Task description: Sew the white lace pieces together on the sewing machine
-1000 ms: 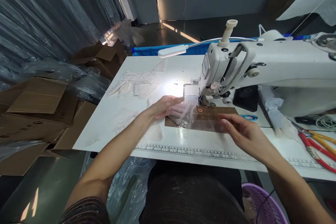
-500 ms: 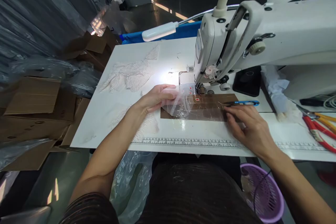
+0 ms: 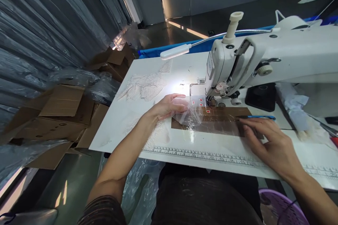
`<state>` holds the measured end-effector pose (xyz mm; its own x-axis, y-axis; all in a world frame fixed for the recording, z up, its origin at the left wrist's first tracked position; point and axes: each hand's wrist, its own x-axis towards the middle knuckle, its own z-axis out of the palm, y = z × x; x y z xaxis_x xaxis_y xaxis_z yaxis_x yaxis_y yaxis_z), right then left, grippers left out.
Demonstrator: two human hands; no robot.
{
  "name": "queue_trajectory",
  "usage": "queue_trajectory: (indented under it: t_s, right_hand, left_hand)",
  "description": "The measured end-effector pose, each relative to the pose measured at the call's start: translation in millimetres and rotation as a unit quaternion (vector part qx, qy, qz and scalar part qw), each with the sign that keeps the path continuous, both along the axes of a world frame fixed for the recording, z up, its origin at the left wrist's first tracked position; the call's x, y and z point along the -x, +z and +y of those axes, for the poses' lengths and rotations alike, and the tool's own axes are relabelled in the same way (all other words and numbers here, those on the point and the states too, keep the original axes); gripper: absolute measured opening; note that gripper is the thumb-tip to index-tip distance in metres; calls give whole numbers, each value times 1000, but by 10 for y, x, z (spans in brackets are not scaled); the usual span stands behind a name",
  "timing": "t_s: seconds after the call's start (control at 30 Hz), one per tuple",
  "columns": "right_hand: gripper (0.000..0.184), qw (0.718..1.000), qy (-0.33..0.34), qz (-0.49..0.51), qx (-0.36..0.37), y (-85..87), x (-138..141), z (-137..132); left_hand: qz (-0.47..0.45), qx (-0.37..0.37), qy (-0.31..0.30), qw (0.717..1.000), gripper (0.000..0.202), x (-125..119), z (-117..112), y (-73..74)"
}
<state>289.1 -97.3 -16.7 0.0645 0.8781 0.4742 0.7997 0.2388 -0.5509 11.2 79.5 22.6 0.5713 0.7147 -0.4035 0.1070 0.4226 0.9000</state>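
The ruler (image 3: pixel 200 156) at the film's 6 o'clock shows numerals such as 10 and 12; the print on the box (image 3: pixel 55 124) at 9 o'clock is too small to read. The red-marked film (image 3: pixel 194 115) lies partly over the brown strip (image 3: pixel 224 112), below the machine (image 3: pixel 285 64); the strip's long axis runs roughly 9 to 3. The left hand (image 3: pixel 170 107) pinches the film's 9 o'clock side; the right hand (image 3: pixel 269 140) is at the snips (image 3: pixel 260 116), tip towards 9, its grip impossible to tell.

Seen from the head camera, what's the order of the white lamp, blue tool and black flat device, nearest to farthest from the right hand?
1. Blue tool: right at the right hand, on its far side.
2. Black flat device: just past it.
3. White lamp: ahead, well left.
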Motion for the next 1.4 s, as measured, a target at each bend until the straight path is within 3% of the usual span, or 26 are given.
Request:
queue_trajectory:
  t_s: [0.2, 0.33, 0.43, 0.57, 0.6, 0.67, 0.73, 0.8, 0.87, 1.0, 1.17, 1.3, 1.4]
  right_hand:
    - [17, 998, -22, 53, -1, 74, -46, -24]
    - [16, 997, -25, 76, 0, 83, -101, -62]
    - [17, 997, -28, 78, -2, 63, -134, -87]
    - [18, 995, -24, 93, -7, 30, -160, -105]
    - [17, 995, -25, 96, -12, 26, -163, -105]
    - [17, 994, -28, 100, -15, 30, -164, -102]
    - [17, 994, -32, 104, -11, 49, -158, -98]
    - [18, 994, -31, 108, -4, 77, -149, -104]
    - [18, 993, -28, 113, -2, 105, -142, -126]
    - [20, 991, -21, 127, 18, 156, -119, -187]
    - [18, 981, 51, 171, 81, 270, 87, -110]
    - [26, 966, 139, 136, 170, 407, 416, 60]
    - [22, 947, 182, 149, 220, 469, 638, 147]
  left_hand:
    - [82, -118, 8, 990, 73, 39, 43, 30]
    - [179, -227, 28, 957, 67, 54, 139, 102]
    - [274, -361, 34, 891, 68, 56, 247, 160]
    - [393, -540, 13, 744, 51, -76, 226, 231]
    - [394, -568, -1, 722, 41, -149, 167, 245]
    - [334, -588, -95, 731, 23, -332, 3, 252]
    - [211, -556, -261, 760, 21, -540, -177, 215]
    - [116, -517, -391, 752, 23, -733, -305, 130]
    - [79, -511, -447, 730, 24, -878, -348, 16]
    - [59, -542, -442, 712, 11, -967, -273, -137]
    - [61, -548, -419, 722, 17, -814, -335, 25]
    - [101, -525, -373, 759, 16, -583, -503, 267]
    - [108, -462, -303, 826, 14, -322, -567, 390]
